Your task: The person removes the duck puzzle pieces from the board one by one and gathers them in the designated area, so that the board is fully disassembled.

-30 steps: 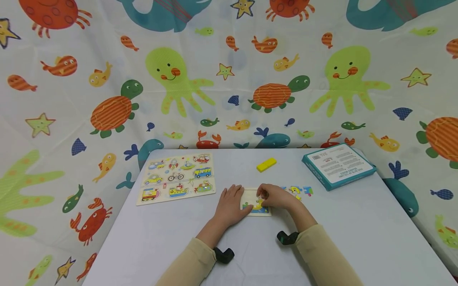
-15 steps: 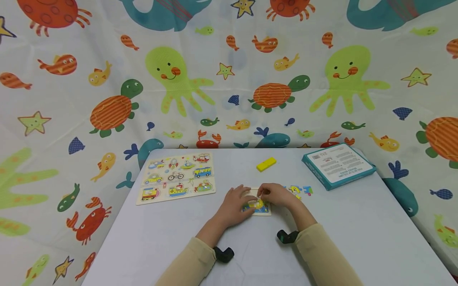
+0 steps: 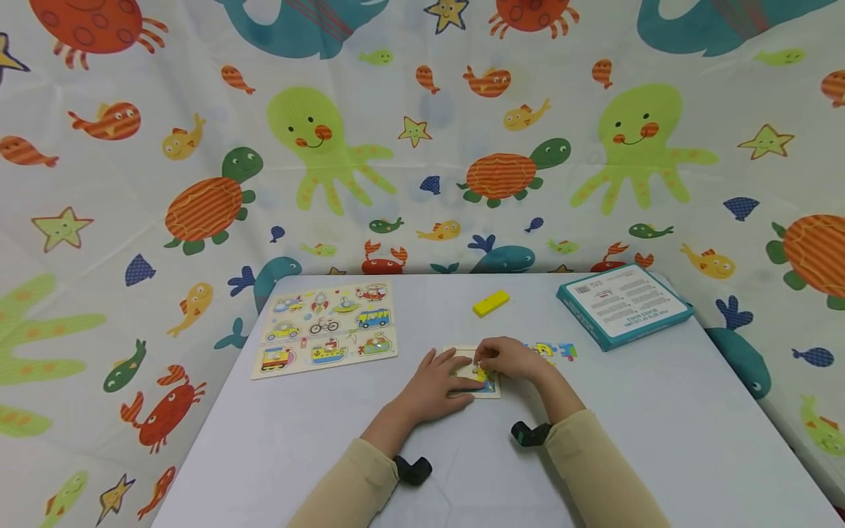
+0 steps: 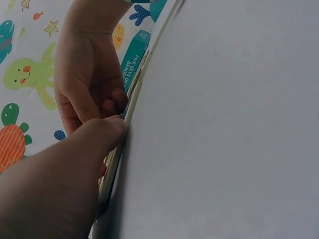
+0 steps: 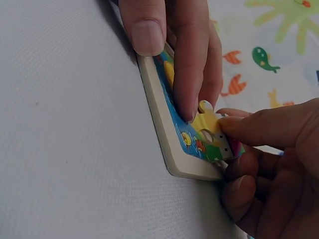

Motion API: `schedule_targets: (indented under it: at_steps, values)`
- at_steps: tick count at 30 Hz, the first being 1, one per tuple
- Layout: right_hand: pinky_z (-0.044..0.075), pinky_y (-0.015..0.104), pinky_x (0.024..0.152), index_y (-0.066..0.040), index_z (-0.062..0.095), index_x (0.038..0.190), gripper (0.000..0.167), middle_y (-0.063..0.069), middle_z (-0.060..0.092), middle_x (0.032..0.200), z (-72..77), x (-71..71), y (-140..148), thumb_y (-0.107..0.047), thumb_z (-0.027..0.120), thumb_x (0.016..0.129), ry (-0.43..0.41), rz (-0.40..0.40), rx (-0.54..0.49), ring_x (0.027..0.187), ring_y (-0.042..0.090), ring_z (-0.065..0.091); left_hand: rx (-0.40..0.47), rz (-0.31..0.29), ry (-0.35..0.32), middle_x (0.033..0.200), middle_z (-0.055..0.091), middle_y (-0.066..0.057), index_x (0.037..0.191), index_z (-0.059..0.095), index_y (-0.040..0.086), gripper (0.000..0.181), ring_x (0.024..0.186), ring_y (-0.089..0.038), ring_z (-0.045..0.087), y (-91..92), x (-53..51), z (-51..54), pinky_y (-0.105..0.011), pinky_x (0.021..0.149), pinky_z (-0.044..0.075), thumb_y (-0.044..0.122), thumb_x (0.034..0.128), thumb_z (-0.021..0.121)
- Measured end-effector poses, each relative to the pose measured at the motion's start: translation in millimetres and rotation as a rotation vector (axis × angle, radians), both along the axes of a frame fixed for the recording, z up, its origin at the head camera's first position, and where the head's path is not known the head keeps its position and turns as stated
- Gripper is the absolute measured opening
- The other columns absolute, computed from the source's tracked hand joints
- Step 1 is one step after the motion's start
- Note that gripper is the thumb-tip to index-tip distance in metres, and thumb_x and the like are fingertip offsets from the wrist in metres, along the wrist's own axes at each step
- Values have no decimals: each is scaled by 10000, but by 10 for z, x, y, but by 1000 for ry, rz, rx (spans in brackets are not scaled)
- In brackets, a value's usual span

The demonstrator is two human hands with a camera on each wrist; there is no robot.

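A small jigsaw puzzle in a pale wooden frame [image 3: 489, 397] lies on the table between both hands. Its lower part holds joined blue, green and yellow pieces. My left hand [image 3: 432, 389] rests across the frame's left side, and in the right wrist view one of its fingers [image 5: 187, 84] presses on the pieces. At the frame's right side, my right hand [image 3: 511, 359] pinches a puzzle piece [image 5: 223, 144] by its edge, thumb on top. That piece shows white with black dots and some pink. Fingers hide much of the frame in the head view.
Several loose puzzle pieces [image 3: 560, 350] lie just right of the right hand. A yellow block [image 3: 491, 303] is behind the frame. A vehicle-picture puzzle board [image 3: 326, 328] lies back left, a teal box [image 3: 626, 306] back right. A patterned sheet [image 3: 422, 147] hangs behind the table.
My left hand has shifted right, its fingers now reaching over the placed pieces instead of lying at the frame's left edge. My right hand has stayed nearly in place at the frame's right side.
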State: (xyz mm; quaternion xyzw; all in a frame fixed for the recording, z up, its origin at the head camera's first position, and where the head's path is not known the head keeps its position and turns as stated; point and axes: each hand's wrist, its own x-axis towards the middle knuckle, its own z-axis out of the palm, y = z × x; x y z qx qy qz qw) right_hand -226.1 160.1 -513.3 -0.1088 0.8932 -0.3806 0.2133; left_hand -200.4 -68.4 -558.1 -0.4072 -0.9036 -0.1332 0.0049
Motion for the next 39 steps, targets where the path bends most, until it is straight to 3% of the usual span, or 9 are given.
schedule_targets:
  at_steps: [6,15,24,31,39]
  values:
    - [452,277,632,-182,662,963,48,-2,619,878,-22,-21,36,-156,622,958,-18,21,-45,731,180,541,-13,1,-50,1555,399,93,1336,511,569,351,1507,-273,254,12,-7,-2,-637,1203,156,521,989,500]
    - [458,290,641,-185,656,975,41,-7,637,877,-21,-31,83,-168,621,963,-20,75,-72,714,190,544,-30,-9,-59,1560,395,85,1337,520,556,344,1509,-276,249,6,-4,28,-636,1204,157,498,998,500]
    - [463,284,659,-196,657,992,56,26,608,900,-13,-54,56,-194,609,962,44,-142,6,778,197,553,-13,-9,-71,1551,412,70,1333,543,533,343,1505,-282,259,8,3,59,-647,1194,169,479,995,518]
    - [442,288,613,-207,656,1026,81,38,597,833,30,-51,173,-250,634,961,38,-117,-57,646,209,529,-16,9,-57,1551,414,77,1334,535,545,343,1505,-271,261,10,9,44,-635,1201,169,495,995,513]
    - [460,295,578,-172,646,1023,126,64,597,818,90,-10,418,-278,658,955,5,-123,-109,646,229,541,-3,9,-45,1541,431,74,1315,568,526,331,1501,-265,275,0,17,57,-613,1208,178,493,988,530]
